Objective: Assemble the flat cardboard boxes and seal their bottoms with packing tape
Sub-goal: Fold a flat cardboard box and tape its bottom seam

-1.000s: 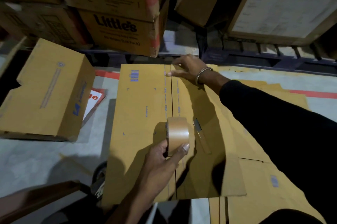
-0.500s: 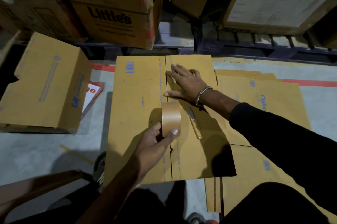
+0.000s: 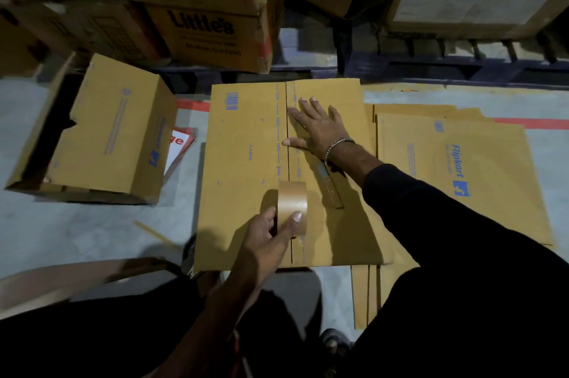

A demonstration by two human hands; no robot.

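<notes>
Left hand (image 3: 271, 233) pinches tape roll (image 3: 292, 206) | right hand (image 3: 317, 128) spread flat on box (image 3: 246, 168) flaps | centre seam (image 3: 288, 168) apparently part-taped | flat blanks (image 3: 462, 168) remain

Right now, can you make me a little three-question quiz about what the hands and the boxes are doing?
1. True or false: the left hand grips the tape roll.
2. What does the right hand do? A) presses flat on the box beside its middle seam B) holds the cutter C) hangs in the air
3. Fill in: the blue word printed on the flat cardboard lying to the right of the box is ____.

Key: 1 true. 2 A; the cutter lies loose on the box, below the wrist. 3 Flipkart.
</notes>
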